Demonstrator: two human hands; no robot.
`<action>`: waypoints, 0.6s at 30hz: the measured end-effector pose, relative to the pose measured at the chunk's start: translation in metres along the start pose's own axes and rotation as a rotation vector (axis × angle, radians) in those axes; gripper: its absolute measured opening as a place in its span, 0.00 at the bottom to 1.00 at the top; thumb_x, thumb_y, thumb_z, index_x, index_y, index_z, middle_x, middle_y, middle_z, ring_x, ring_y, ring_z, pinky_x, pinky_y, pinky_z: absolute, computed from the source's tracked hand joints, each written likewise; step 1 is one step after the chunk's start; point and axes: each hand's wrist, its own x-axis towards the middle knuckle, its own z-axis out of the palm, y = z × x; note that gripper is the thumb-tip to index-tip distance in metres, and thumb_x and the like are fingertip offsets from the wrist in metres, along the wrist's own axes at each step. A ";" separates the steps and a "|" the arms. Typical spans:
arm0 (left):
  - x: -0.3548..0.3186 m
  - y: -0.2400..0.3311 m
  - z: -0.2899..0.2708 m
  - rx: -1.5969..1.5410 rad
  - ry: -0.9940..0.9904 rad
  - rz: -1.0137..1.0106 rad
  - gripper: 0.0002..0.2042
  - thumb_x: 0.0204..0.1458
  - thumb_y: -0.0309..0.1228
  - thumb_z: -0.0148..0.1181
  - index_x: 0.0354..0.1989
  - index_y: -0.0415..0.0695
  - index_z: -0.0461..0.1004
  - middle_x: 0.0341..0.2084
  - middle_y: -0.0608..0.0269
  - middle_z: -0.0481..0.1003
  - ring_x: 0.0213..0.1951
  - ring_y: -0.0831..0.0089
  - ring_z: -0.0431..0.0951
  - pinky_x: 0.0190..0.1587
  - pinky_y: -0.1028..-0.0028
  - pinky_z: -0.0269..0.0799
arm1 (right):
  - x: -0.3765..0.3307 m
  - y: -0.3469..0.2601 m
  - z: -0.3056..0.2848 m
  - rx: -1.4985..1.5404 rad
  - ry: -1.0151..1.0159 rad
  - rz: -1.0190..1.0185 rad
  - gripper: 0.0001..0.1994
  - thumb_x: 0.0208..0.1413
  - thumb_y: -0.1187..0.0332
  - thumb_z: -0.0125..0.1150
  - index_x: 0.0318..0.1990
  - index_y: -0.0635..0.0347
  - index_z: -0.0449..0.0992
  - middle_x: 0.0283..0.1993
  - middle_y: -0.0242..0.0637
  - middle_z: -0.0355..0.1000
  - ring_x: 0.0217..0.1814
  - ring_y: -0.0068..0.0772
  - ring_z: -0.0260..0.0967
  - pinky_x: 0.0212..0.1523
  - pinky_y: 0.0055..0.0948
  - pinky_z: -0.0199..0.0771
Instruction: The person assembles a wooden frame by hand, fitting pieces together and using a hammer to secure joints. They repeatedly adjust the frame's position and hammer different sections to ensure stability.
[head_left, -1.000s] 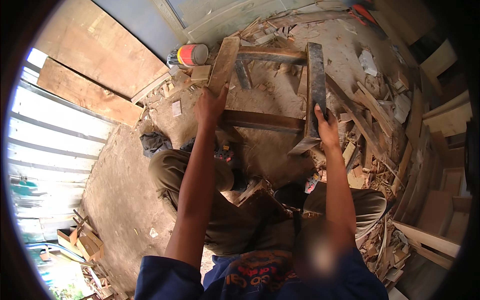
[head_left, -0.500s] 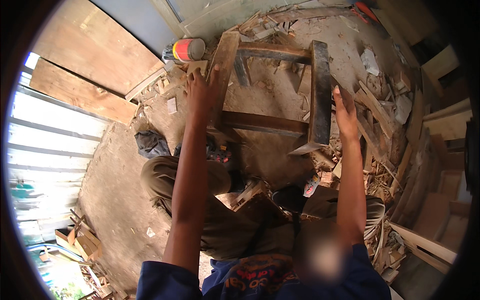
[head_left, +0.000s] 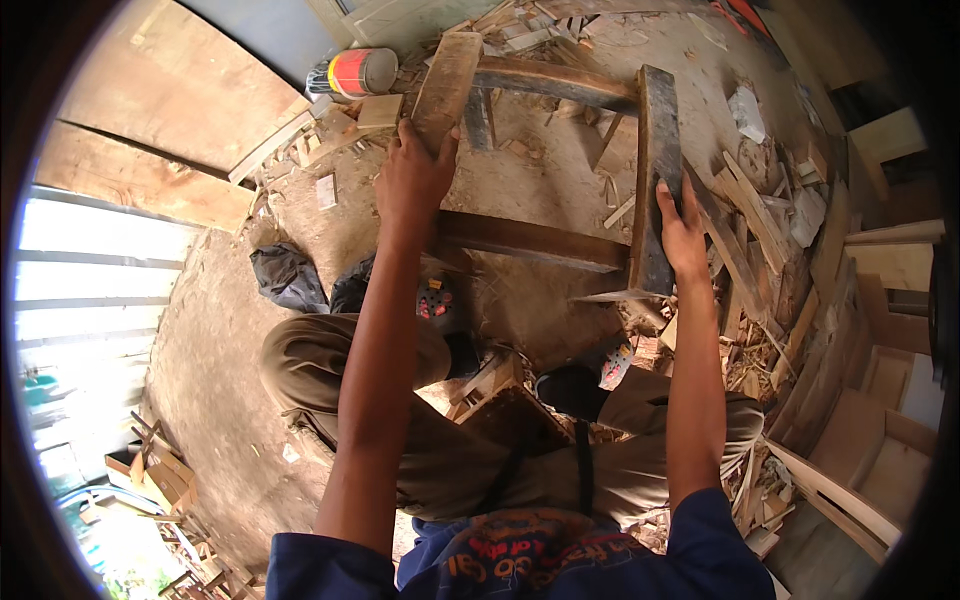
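Head view: you hold a wooden frame (head_left: 535,240) of 4 dark, worn bars out in front of you, over the far half of the floor (head_left: 220,330); I cannot tell whether its legs touch the ground; your left hand (head_left: 415,185) clasps the left bar, thumb on the inner side, fingers at the outer edge; your right hand (head_left: 684,240) grips the right bar near the frame's near right corner, thumb on its face, fingers along the outer side; a red-and-yellow can (head_left: 352,72) lies toward the floor's far left corner; wood scraps (head_left: 755,220) heap along its right edge; a dark crumpled cloth (head_left: 287,277) lies left of the frame.
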 end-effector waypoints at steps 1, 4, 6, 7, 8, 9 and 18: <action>0.000 -0.001 0.001 -0.002 -0.002 -0.002 0.41 0.56 0.60 0.50 0.65 0.34 0.59 0.50 0.33 0.73 0.50 0.39 0.76 0.53 0.52 0.72 | -0.002 -0.004 0.000 0.002 -0.002 0.010 0.41 0.64 0.39 0.48 0.75 0.58 0.48 0.78 0.50 0.44 0.81 0.47 0.37 0.76 0.39 0.41; 0.000 -0.004 0.002 -0.036 -0.011 0.003 0.41 0.56 0.60 0.52 0.65 0.34 0.60 0.50 0.32 0.73 0.50 0.39 0.76 0.54 0.52 0.71 | 0.001 0.006 0.001 0.024 0.014 -0.052 0.42 0.63 0.38 0.48 0.75 0.58 0.48 0.78 0.50 0.44 0.81 0.48 0.37 0.76 0.38 0.41; 0.002 -0.009 0.002 -0.088 -0.016 0.016 0.41 0.56 0.59 0.53 0.64 0.33 0.61 0.50 0.33 0.73 0.50 0.38 0.76 0.54 0.52 0.71 | 0.002 0.009 0.005 0.028 0.034 -0.085 0.41 0.63 0.39 0.49 0.74 0.58 0.49 0.77 0.51 0.46 0.80 0.49 0.39 0.76 0.38 0.41; 0.006 -0.012 0.000 -0.139 -0.044 -0.002 0.41 0.56 0.59 0.53 0.65 0.34 0.60 0.52 0.33 0.72 0.54 0.39 0.74 0.56 0.53 0.69 | 0.002 0.008 0.005 0.018 0.049 -0.083 0.40 0.63 0.41 0.50 0.74 0.57 0.51 0.76 0.51 0.48 0.80 0.50 0.41 0.76 0.39 0.42; 0.012 -0.014 -0.003 -0.193 -0.073 -0.022 0.41 0.56 0.59 0.53 0.66 0.35 0.59 0.55 0.33 0.71 0.57 0.40 0.72 0.58 0.54 0.67 | 0.002 0.007 0.004 0.002 0.064 -0.080 0.39 0.63 0.42 0.51 0.74 0.57 0.52 0.76 0.52 0.50 0.79 0.51 0.42 0.75 0.39 0.43; 0.015 -0.015 -0.004 -0.247 -0.102 -0.042 0.41 0.56 0.59 0.53 0.67 0.35 0.59 0.57 0.33 0.69 0.60 0.41 0.70 0.61 0.55 0.66 | 0.005 0.005 0.005 -0.031 0.114 -0.097 0.40 0.63 0.41 0.52 0.73 0.57 0.52 0.75 0.54 0.49 0.79 0.54 0.42 0.75 0.40 0.44; 0.012 -0.002 0.004 0.020 -0.022 0.161 0.36 0.55 0.56 0.55 0.70 0.54 0.59 0.62 0.38 0.64 0.60 0.39 0.68 0.59 0.52 0.68 | 0.013 -0.024 0.025 -0.591 0.117 -0.322 0.41 0.58 0.42 0.57 0.74 0.51 0.52 0.77 0.56 0.41 0.70 0.67 0.56 0.65 0.53 0.65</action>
